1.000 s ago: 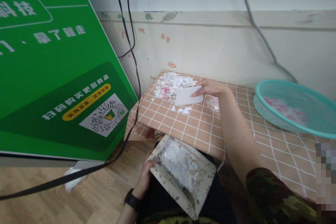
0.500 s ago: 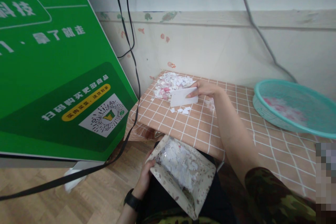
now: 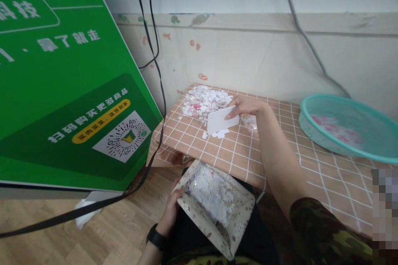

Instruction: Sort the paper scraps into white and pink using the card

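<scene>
My right hand (image 3: 244, 107) is closed on a flat white scraper card (image 3: 221, 120), held tilted on edge against the tabletop. Torn paper scraps (image 3: 202, 101), mostly white with some pink, lie heaped just left of and behind the card. A few loose white scraps sit at its lower edge. Below the table edge, my left hand (image 3: 174, 205) grips the left side of a patterned fabric bin (image 3: 199, 217). More white scraps fill the bin, which rests over my lap with its opening up. Part of the left fingers is hidden behind the bin wall.
The table (image 3: 248, 161) has a brown cloth with a white grid. A turquoise mesh basket (image 3: 342, 145) with pinkish contents stands at right. A small clear plastic piece (image 3: 250, 123) lies near my right wrist. A green sign panel (image 3: 62, 91) and a hanging black strap (image 3: 160, 91) are at left.
My right hand has shifted the card slightly right and toward me, onto the few loose scraps in front of the heap. My left hand and the bin have not visibly moved.
</scene>
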The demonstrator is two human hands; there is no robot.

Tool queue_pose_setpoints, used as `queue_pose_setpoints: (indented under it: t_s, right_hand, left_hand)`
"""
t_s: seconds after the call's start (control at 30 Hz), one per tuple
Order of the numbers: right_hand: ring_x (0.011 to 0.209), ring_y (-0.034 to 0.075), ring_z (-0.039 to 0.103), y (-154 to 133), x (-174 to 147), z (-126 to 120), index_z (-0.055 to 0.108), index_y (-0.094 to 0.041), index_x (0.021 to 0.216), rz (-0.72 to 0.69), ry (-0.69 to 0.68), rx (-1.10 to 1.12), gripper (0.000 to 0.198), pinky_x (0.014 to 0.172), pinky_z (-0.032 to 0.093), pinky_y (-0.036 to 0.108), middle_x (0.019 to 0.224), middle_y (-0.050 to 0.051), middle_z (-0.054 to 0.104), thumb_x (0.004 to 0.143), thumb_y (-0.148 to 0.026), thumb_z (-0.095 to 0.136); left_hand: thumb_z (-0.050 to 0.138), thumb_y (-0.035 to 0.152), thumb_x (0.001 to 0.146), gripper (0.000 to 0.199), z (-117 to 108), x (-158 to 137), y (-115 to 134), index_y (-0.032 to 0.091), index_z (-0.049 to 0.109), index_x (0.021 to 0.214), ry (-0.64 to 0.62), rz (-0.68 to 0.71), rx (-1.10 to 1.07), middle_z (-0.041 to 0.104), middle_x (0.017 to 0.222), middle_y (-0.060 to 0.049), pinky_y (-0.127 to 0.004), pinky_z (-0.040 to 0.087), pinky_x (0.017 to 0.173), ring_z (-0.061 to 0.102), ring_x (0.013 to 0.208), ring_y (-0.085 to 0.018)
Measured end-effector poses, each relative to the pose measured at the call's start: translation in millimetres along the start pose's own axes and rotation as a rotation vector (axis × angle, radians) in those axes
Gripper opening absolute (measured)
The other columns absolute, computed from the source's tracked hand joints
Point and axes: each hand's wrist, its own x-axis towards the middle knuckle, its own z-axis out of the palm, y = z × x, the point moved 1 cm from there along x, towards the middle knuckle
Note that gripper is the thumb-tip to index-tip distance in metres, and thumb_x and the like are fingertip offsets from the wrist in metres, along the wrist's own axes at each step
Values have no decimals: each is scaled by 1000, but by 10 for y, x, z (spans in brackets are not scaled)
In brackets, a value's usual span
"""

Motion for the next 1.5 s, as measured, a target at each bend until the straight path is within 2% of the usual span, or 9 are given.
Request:
queue_pose_setpoints:
  t_s: [0.23,0.4,0.57,0.8,0.93,1.03,1.2,1.27,1.5]
  right_hand:
    - [78,22,69,-2,-21,-15,82,-20,83,-15,-3,4,30,76,57,33,86,5,79,59,-39,86]
    - [72,21,68,24,-22,-39,81,-17,80,13,-63,-50,32,69,56,30,78,5,77,58,-39,86]
    - [75,21,68,64,-21,-58,82,-19,83,-10,-23,21,33,73,55,31,83,4,78,57,-39,87]
    - [69,21,68,35,-34,-26,81,-17,79,61,-112,-17,29,66,55,32,77,6,76,58,-36,86]
    - [74,21,68,57,2,-31,81,-18,82,14,-4,-6,31,72,55,33,82,6,78,58,-36,87]
    - [78,21,69,69,-9,-45,82,-20,84,-7,34,32,32,76,56,32,86,5,78,57,-37,87]
    - [64,18,66,39,-75,-42,81,-18,78,53,-157,-10,30,62,53,28,74,3,76,56,-38,87]
    - [60,16,64,26,-78,-33,81,-18,76,72,-184,-40,30,58,51,27,70,2,75,55,-38,87]
    - [75,21,69,103,-9,-41,82,-18,83,22,-58,40,34,74,57,32,84,6,79,57,-39,88]
  left_hand:
    - [65,37,77,45,7,-1,4,19,72,118,-67,18,-5,77,109,-6,-43,47,96,64,110,-35]
    - [65,37,76,44,-18,23,-39,19,72,116,-60,13,-13,76,111,-6,-45,46,98,63,112,-36]
    - [66,36,75,47,-12,17,-29,18,70,119,-38,23,-13,75,114,-7,-45,45,99,62,115,-36]
    - [69,40,70,48,-25,9,-40,16,74,112,5,-58,7,77,109,-9,-49,47,96,65,108,-40]
    - [66,38,75,51,-30,15,-51,16,70,120,-32,-28,-10,75,117,-8,-47,45,99,64,114,-38]
    - [66,36,75,50,-10,14,-28,18,70,121,-43,13,-2,76,114,-7,-44,45,99,63,114,-36]
    - [66,38,74,48,17,11,-5,17,72,117,-36,1,0,77,107,-7,-43,48,93,66,105,-34]
    - [67,38,74,48,14,8,-13,17,72,117,-31,-6,-9,77,107,-7,-42,48,92,66,105,-34]
    - [69,42,73,42,-9,-21,-30,16,75,105,-4,-94,-25,77,112,-9,-47,49,94,66,109,-38]
